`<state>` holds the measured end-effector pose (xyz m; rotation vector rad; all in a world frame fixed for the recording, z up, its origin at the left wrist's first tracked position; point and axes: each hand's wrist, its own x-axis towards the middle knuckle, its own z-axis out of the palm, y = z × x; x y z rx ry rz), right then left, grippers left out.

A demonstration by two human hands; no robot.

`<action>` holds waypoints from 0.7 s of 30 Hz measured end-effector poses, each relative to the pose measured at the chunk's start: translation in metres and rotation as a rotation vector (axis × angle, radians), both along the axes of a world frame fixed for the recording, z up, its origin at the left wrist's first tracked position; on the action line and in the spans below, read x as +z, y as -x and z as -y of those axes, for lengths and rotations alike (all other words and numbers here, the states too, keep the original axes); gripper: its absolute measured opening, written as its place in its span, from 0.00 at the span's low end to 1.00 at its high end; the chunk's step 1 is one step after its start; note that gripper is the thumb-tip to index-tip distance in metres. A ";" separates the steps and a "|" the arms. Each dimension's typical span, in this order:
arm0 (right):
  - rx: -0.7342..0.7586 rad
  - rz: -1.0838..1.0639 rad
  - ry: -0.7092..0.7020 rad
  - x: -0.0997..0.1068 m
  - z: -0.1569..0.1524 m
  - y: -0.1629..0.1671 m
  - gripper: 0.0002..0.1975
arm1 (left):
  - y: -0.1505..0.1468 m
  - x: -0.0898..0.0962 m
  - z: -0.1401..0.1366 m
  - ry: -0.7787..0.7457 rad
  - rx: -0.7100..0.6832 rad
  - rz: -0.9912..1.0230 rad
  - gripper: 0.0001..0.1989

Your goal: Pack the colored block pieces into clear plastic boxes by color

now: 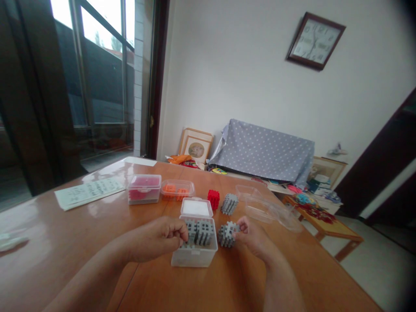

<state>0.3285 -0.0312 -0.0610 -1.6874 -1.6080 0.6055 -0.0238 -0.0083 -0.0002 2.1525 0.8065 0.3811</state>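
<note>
A clear plastic box [195,258] with its lid [196,208] tipped back holds grey notched plastic pieces [204,232], standing on edge. My left hand [164,238] is closed at the box's left side, its fingertips by the grey pieces; whether something is pinched there is hidden. To the right of the box, my right hand [251,236] pinches a grey notched plastic piece [232,229] between thumb and fingers. That piece is over or against a stack of similar grey pieces [224,238] on the table. Behind are another grey stack [229,204] and a red stack [213,199].
On the wooden table [156,286] stand a lidded box with pink contents [144,189] and a clear tub with orange pieces [177,190]. Printed paper [91,193] lies at left. Clear plastic containers [260,210] lie at right. A dotted cloth [263,151] drapes something behind.
</note>
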 end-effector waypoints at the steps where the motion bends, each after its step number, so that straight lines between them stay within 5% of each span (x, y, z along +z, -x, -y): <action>1: 0.006 -0.011 0.002 0.001 0.000 0.000 0.07 | 0.000 0.000 0.000 -0.002 -0.002 0.000 0.11; 13: 0.191 -0.267 -0.112 0.054 0.027 0.030 0.13 | 0.002 0.000 0.001 0.001 0.007 0.005 0.11; 21: 0.235 -0.123 -0.207 0.048 0.031 0.101 0.07 | 0.002 -0.003 0.002 0.074 0.016 0.069 0.11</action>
